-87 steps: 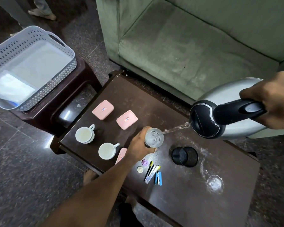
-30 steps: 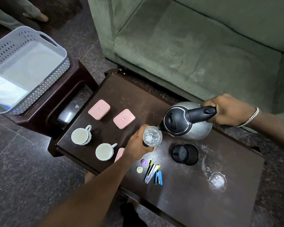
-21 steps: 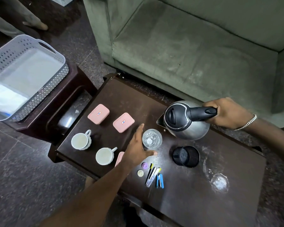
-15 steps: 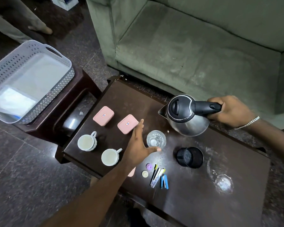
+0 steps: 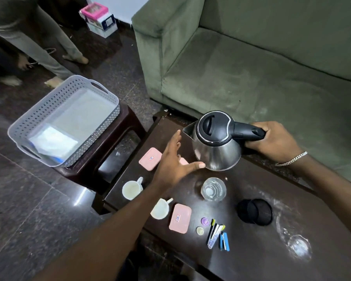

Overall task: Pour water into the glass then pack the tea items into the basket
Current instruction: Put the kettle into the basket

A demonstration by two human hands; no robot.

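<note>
pour ended | kettle [image 5: 216, 142] now upright (spout left) | left hand [image 5: 175, 165] off glass [image 5: 213, 189], beside kettle

On the surface [image 5: 251, 256], the glass [image 5: 213, 189] sits centre; kettle [image 5: 217, 145] at 12 o'clock, cups [image 5: 131, 189] at 9, holder [image 5: 254, 211] at 3; basket [image 5: 65, 122] on a stool [image 5: 118, 142] at 10
</note>
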